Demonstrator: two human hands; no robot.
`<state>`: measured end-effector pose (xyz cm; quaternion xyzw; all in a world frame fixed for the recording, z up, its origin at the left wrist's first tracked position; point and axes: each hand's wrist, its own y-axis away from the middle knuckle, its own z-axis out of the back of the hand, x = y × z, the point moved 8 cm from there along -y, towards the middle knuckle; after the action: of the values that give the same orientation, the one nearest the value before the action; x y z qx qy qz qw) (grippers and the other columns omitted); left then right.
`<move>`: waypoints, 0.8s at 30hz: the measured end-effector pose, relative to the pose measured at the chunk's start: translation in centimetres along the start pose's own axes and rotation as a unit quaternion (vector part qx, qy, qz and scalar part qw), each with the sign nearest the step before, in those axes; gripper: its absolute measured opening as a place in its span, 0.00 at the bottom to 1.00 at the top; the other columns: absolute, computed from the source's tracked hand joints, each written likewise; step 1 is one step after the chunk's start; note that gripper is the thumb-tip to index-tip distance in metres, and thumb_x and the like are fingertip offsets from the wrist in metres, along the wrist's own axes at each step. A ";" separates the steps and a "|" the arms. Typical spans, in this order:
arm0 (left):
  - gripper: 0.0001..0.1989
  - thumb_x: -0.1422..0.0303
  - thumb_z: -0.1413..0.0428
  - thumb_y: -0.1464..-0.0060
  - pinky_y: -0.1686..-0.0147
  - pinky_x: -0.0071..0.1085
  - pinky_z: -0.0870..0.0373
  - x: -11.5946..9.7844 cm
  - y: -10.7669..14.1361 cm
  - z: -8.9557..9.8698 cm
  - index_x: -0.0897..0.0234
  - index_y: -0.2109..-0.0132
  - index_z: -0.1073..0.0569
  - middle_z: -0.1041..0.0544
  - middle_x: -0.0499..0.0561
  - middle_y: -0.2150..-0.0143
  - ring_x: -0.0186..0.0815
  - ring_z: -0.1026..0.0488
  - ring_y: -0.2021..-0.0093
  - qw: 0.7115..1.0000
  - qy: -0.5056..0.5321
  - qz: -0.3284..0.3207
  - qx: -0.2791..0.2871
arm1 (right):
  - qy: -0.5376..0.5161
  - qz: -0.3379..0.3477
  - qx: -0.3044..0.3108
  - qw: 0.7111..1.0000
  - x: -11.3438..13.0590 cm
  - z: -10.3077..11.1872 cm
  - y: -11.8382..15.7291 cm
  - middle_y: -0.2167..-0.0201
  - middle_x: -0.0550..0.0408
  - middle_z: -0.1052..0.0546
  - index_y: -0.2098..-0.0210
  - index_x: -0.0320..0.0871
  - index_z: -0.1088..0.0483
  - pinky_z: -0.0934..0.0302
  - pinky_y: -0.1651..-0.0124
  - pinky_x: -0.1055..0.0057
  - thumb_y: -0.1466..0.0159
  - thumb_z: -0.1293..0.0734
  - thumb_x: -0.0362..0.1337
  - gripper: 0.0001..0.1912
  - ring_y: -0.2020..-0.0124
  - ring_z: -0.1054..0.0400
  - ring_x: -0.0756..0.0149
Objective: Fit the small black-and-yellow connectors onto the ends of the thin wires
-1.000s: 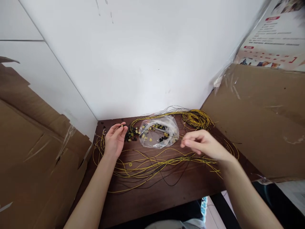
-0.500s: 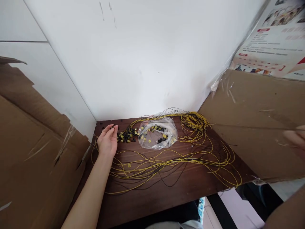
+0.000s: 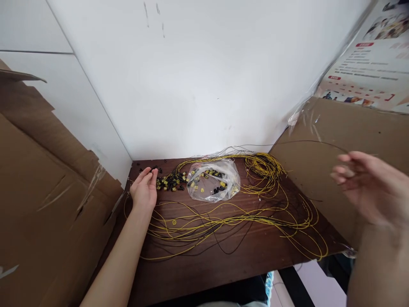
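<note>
At the left of the dark wooden table, my left hand (image 3: 144, 189) is closed, thumb and fingertips together. Something small and dark shows at its fingertips, but I cannot make it out. Beside it lies a heap of small black and yellow connectors (image 3: 172, 182) with wires running from them. My right hand (image 3: 367, 183), slightly blurred, is raised at the right with fingers curled. A thin black wire (image 3: 306, 141) stretches from the back of the table to its fingertips. A clear plastic bag (image 3: 204, 195) holding more black and yellow pieces sits mid-table.
A coil of yellow and black wires (image 3: 265, 168) lies at the back right. More loose yellow wires (image 3: 230, 219) spread along the front of the tabletop (image 3: 191, 273). Cardboard walls stand left (image 3: 41, 179) and right (image 3: 322, 170), with a white panel (image 3: 198, 76) behind.
My right hand has come in from the right edge, and the black wire now shows drawn out to it. The left hand stays in place. The view has shifted slightly.
</note>
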<state>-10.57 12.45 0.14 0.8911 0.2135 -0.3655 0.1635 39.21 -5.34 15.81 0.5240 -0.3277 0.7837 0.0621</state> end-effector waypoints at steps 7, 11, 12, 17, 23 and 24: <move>0.07 0.84 0.42 0.62 0.49 0.32 0.31 0.4 0.7 -1.0 0.72 0.72 0.25 0.25 0.50 0.70 0.34 0.24 0.62 0.998 -0.011 -0.001 0.065 | -0.138 -0.132 0.107 0.976 -3.9 -8.8 -5.5 0.43 0.46 0.37 0.54 0.47 0.29 0.42 0.74 0.75 0.40 0.37 0.35 0.14 0.65 0.29 0.72; 0.09 0.81 0.39 0.65 0.49 0.34 0.31 1.1 1.6 -1.9 0.71 0.70 0.25 0.23 0.52 0.69 0.38 0.24 0.60 0.990 -0.065 0.019 0.120 | -0.044 -0.150 0.108 0.982 -8.1 -10.8 -8.3 0.50 0.42 0.31 0.53 0.39 0.32 0.43 0.80 0.79 0.42 0.37 0.34 0.17 0.67 0.27 0.67; 0.10 0.79 0.38 0.65 0.50 0.35 0.31 1.2 1.8 -2.0 0.71 0.69 0.25 0.23 0.52 0.68 0.38 0.24 0.61 0.986 -0.099 0.013 0.131 | -0.005 -0.156 0.107 0.982 -9.2 -11.1 -8.7 0.52 0.40 0.30 0.53 0.37 0.33 0.41 0.80 0.78 0.43 0.37 0.34 0.18 0.67 0.27 0.66; 0.10 0.71 0.40 0.59 0.60 0.33 0.27 0.9 2.9 -3.2 0.67 0.65 0.24 0.23 0.54 0.68 0.37 0.25 0.65 0.922 -0.302 -0.100 0.221 | 0.242 -0.090 0.138 0.956 -11.2 -11.9 -9.6 0.53 0.37 0.29 0.58 0.34 0.29 0.34 0.62 0.64 0.48 0.31 0.36 0.19 0.57 0.31 0.53; 0.07 0.71 0.45 0.53 0.59 0.35 0.33 -0.1 4.8 -4.6 0.60 0.65 0.23 0.24 0.51 0.64 0.39 0.29 0.63 0.780 -0.479 -0.284 0.286 | 0.372 0.130 0.074 0.916 -4.4 -14.4 -6.5 0.51 0.45 0.29 0.64 0.40 0.26 0.44 0.46 0.59 0.41 0.39 0.37 0.12 0.50 0.34 0.56; 0.07 0.70 0.44 0.53 0.58 0.36 0.35 -0.2 4.9 -4.7 0.59 0.65 0.24 0.23 0.52 0.64 0.40 0.30 0.62 0.757 -0.501 -0.307 0.285 | 0.341 0.147 0.096 0.923 -3.4 -15.7 -5.6 0.55 0.47 0.26 0.65 0.40 0.26 0.42 0.47 0.61 0.40 0.39 0.37 0.12 0.54 0.32 0.58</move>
<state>-5.49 10.30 4.12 0.4725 0.2492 -0.8345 -0.1353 30.93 8.88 11.72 0.1742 -0.2834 0.9430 0.0036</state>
